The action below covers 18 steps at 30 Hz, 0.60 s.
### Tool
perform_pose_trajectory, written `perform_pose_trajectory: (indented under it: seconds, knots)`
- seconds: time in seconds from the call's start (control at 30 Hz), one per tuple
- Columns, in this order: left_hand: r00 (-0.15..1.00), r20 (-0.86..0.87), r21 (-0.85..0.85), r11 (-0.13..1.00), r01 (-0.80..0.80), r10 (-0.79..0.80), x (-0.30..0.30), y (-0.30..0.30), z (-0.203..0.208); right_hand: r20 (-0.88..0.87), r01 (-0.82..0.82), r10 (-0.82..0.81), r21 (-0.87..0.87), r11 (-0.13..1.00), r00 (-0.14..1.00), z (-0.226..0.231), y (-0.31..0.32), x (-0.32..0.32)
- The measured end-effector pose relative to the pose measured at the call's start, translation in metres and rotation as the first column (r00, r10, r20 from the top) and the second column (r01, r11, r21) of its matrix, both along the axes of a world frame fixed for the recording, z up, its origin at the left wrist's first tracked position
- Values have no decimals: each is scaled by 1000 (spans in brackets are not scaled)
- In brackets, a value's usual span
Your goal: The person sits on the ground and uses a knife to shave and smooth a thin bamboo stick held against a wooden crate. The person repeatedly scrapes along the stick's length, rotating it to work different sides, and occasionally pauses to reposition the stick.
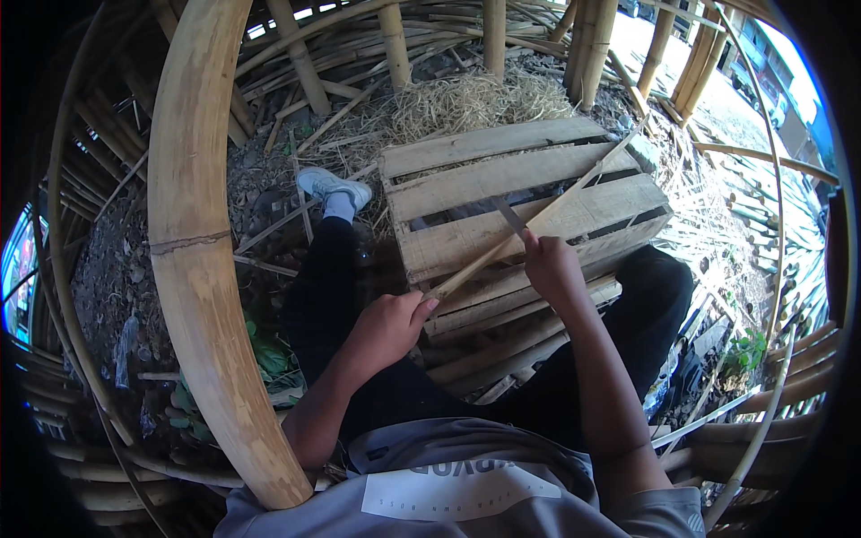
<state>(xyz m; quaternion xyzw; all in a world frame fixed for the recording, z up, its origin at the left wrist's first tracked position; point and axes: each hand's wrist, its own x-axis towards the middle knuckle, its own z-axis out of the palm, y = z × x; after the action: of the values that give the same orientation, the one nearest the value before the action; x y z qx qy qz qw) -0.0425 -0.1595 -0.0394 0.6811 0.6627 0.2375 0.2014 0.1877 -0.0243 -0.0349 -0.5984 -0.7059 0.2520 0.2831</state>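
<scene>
My left hand [387, 328] is closed around the near end of a long, thin bamboo strip [583, 180]. The strip slants away to the right, over the top of a slatted wooden crate [453, 186]. In my right hand [553, 272] is a knife [510, 216], its blade pointing up and to the left. The blade lies across the strip or close against it; whether it cuts in cannot be made out. My right fingers hide the knife's handle.
A thick bamboo pole [193, 170] rises close on my left. Straw [475, 103] is heaped behind the crate, with bamboo posts [592, 54] beyond it. Cut bamboo pieces [780, 238] lie at the right. My shoe [334, 188] rests left of the crate.
</scene>
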Motion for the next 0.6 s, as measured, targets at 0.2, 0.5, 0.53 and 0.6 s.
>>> perform_pose_trajectory:
  seconds: [0.2, 0.5, 0.53, 0.6]
  knots:
    - [999, 41, -58, 998, 8, -6, -1, -10, 0, 55, -81, 83, -44, 996, 995, -2, -5, 11]
    - [993, 116, -23, 1000, 7, -4, 12, -11, -2, 62, -2, 7, -78, 997, 998, 3, 9, 19]
    - [992, 129, -23, 1000, 18, -15, 12, -7, -1, 46, -28, 29, -15, 999, 999, -5, 6, 15]
    - [991, 128, -23, 999, 34, -30, 10, -5, -1, 13, -80, 79, 98, 992, 997, -22, -9, 13]
